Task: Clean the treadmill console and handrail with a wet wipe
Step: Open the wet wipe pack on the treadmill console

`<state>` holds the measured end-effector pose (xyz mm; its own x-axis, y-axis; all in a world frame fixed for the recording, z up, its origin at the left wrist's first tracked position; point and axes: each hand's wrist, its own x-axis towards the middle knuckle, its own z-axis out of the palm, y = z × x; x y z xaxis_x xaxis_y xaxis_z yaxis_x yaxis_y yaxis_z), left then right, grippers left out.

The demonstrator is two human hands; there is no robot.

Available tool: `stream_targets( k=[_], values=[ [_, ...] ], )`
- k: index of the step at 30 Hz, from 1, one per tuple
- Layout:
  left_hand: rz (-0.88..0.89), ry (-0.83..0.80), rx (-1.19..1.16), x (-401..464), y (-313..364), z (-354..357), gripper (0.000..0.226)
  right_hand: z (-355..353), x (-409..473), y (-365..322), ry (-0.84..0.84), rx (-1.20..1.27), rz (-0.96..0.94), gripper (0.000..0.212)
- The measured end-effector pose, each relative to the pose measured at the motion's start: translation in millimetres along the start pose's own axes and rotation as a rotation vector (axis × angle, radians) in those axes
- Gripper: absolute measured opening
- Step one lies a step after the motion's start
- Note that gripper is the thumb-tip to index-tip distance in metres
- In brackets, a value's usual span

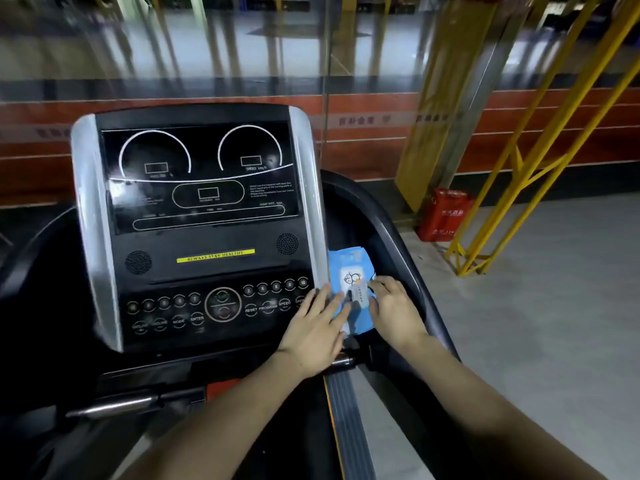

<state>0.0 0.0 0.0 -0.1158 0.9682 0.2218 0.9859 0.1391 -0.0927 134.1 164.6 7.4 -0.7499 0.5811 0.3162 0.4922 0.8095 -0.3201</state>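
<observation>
Left hand (317,329) flat, pressing wipe pack (350,289); right hand (394,306) pinching flap. Risk: pack slipping off tray, several wipes dragged out.

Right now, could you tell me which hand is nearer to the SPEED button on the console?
Left. The left hand lies right beside the SPEED button, its fingers reaching onto the wipe pack. The right hand is farther right, on the pack's far side.

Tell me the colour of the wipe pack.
Light blue with a white label, seen in the head view: wipe pack.
</observation>
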Motion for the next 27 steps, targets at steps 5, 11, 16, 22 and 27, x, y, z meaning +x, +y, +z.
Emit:
stream_targets(
  k=[5,11,16,22,27],
  values=[
    [0.077,-0.032,0.198,16,2,4,0.059,4,11,13,-0.046,0.111,0.098,0.029],
    [0.103,-0.203,0.426,45,-2,-3,0.069,8,13,25,0.015,0.129,0.106,0.034],
    [0.081,-0.321,0.466,70,5,-7,0.075,12,5,34,0.009,0.075,0.171,0.030],
    [0.089,-0.355,0.466,89,4,-5,0.088,20,-2,37,-0.051,0.012,0.206,0.017],
    [0.138,-0.310,0.487,97,-1,-2,0.074,22,-3,38,-0.046,0.034,0.185,0.024]
  ],
)
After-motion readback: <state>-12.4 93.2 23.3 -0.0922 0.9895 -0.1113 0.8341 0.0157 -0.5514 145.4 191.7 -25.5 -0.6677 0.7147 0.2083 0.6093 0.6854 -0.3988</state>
